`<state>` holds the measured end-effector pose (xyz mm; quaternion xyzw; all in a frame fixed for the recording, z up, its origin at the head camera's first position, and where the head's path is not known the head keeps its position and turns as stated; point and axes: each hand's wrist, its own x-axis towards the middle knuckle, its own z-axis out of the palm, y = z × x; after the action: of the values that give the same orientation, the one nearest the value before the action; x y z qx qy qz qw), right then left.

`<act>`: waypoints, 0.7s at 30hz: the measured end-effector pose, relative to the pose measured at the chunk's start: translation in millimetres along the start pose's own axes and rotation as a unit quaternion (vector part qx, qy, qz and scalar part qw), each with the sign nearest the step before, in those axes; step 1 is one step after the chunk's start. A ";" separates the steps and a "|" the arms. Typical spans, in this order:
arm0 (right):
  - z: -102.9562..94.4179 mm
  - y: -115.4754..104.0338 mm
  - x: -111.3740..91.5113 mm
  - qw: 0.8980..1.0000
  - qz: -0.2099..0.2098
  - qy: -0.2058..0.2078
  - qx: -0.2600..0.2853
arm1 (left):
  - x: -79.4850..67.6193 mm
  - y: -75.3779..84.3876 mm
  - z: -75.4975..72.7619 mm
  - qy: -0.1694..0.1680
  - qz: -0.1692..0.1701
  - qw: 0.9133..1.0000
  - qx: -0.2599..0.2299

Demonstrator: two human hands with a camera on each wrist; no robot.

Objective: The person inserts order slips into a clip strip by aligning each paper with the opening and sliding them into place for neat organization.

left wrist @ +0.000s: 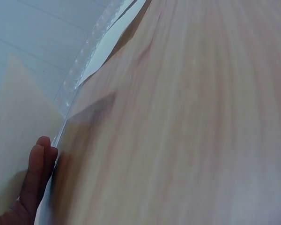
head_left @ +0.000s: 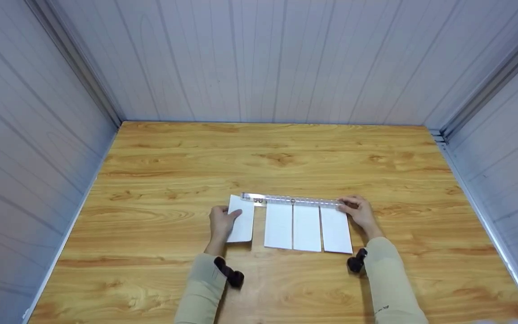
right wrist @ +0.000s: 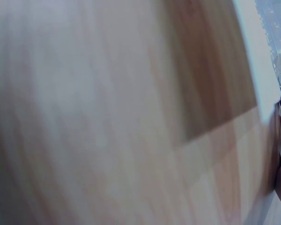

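My left hand [head_left: 221, 222] holds a white paper card [head_left: 243, 229] by its left edge, thumb on top. The left wrist view shows this card [left wrist: 11, 126] lifted at a tilt, with fingers [left wrist: 36, 171] along it. At the right end of a clear plastic ruler [head_left: 304, 201], my right hand [head_left: 360, 213] pinches the strip between thumb and fingers. The ruler lies across the top edges of three more white cards, a left one [head_left: 279, 227], a middle one [head_left: 307, 230] and a right one [head_left: 336, 231]. Its left end meets the held card's upper corner.
The wood-grain table [head_left: 277, 157] has a pale panel wall [head_left: 259, 63] behind it and further panels on the left [head_left: 29, 135] and right [head_left: 502, 148]. A black wrist camera [head_left: 234, 278] sits on the left sleeve, another camera [head_left: 355, 263] on the right.
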<state>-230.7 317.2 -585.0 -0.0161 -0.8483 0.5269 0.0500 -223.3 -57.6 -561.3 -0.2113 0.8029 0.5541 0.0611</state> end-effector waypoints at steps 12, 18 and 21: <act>0.1 -12.6 -4.4 0.998 0.000 -0.010 0.056 | -1.7 3.3 3.5 -0.001 0.000 1.000 -0.012; 0.6 0.1 -0.2 1.000 -0.001 -0.005 0.026 | -2.3 5.5 5.1 -0.003 0.000 1.000 -0.019; -0.3 0.3 -0.3 1.000 -0.002 -0.009 0.009 | -2.1 5.9 5.9 -0.004 0.003 1.000 -0.018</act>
<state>-230.4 317.5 -585.2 -0.0088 -0.8439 0.5346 0.0438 -224.7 -49.9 -557.8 -0.2079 0.7929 0.5697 0.0592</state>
